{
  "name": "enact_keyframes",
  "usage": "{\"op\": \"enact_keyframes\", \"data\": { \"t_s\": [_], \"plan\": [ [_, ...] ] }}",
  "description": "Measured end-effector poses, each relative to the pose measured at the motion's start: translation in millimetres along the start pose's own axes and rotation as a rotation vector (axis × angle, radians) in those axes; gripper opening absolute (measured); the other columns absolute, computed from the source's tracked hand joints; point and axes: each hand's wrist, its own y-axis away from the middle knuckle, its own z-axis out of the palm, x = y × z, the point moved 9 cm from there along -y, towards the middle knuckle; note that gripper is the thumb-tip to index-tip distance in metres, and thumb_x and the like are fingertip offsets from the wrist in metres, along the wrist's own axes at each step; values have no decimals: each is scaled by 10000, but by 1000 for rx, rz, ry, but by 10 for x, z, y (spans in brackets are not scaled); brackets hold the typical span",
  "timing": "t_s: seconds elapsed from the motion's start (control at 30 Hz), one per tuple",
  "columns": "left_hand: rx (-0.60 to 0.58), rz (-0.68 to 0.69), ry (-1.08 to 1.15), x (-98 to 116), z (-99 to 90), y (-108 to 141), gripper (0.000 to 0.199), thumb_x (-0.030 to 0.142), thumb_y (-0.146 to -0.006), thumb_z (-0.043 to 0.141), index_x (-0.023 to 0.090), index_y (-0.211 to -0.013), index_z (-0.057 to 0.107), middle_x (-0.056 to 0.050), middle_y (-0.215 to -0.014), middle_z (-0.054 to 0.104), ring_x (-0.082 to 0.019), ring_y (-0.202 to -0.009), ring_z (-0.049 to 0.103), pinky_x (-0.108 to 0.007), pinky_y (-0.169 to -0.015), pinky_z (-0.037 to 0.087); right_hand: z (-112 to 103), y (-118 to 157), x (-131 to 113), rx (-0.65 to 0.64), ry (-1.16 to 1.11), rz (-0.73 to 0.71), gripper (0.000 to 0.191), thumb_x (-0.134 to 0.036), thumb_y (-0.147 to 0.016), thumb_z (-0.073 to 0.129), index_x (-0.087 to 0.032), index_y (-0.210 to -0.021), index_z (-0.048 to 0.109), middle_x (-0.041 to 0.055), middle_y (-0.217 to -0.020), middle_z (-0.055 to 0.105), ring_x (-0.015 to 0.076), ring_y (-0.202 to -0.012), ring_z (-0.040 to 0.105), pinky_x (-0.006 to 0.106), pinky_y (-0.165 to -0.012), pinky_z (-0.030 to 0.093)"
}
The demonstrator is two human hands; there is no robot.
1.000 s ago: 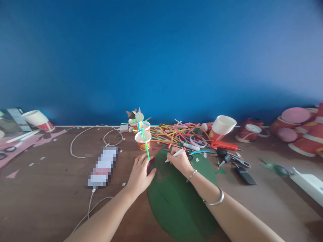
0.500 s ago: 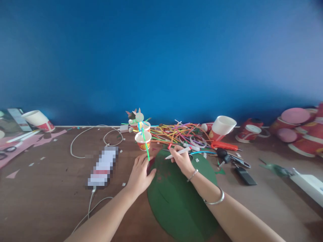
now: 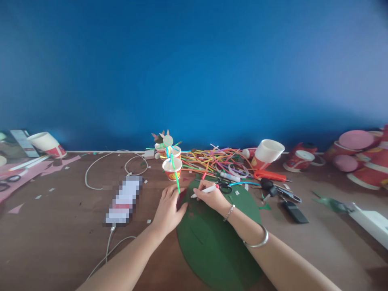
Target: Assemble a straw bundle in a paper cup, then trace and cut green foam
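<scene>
Marker (image 3: 209,188) and right hand (image 3: 212,199) shifted left across green sheet (image 3: 215,246) since the earlier frame

White marker is pinched between thumb and fingertips of right hand, over upper part of green sheet. Tip is pointed left and down; contact with sheet can't be confirmed. Lower fingers are curled out of sight, so their spread can't be told.

Left hand (image 3: 169,204) is kept in the same spot, laid palm down at sheet's left edge. Nothing is seen gripped; fingers are set close together, thumb held apart, its tip at sheet's rim.

Green sheet is laid flat on brown table (image 3: 60,246), partly covered by right forearm. Paper cup (image 3: 168,172) is placed just beyond left fingers, green straw (image 3: 176,182) hung over its rim. Black scissors (image 3: 224,187) are partly hidden behind right hand. Coloured strips (image 3: 209,159) are heaped further back. Phone (image 3: 124,202), screen blurred, is set left of left hand.
</scene>
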Motion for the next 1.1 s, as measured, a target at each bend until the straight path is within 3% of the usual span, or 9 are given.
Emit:
{"op": "enact_keyframes", "data": {
  "t_s": [0.8, 0.97, 1.1],
  "plan": [
    [-7, -6, 10, 2, -2, 0, 388, 188, -765, 582, 237, -1146, 528, -86, -1197, 523, -285, -1127, 466, -489, -948, 420, 3, 3, 33, 16, 45, 20, 227, -237, -699, 565, -205, -515, 436, -19, -468, 609, 112, -448, 538, 191, -439, 387],
    [-13, -14, 4, 3, -4, -2, 380, 198, -765, 590, 231, -1140, 532, -89, -1197, 527, -280, -1133, 461, -474, -953, 418, 17, -3, 70, 4, 9, 42, 216, -235, -689, 567, -204, -519, 439, -21, -456, 593, 107, -417, 507, 193, -413, 360],
    [-9, -16, 0, 3, -9, -3, 388, 198, -763, 596, 231, -1144, 530, -87, -1188, 535, -278, -1134, 463, -467, -957, 418, -90, -27, 160, 109, -214, 101, 247, -278, -705, 576, -206, -532, 416, -28, -433, 560, 105, -415, 502, 196, -424, 355]
  ]
}}
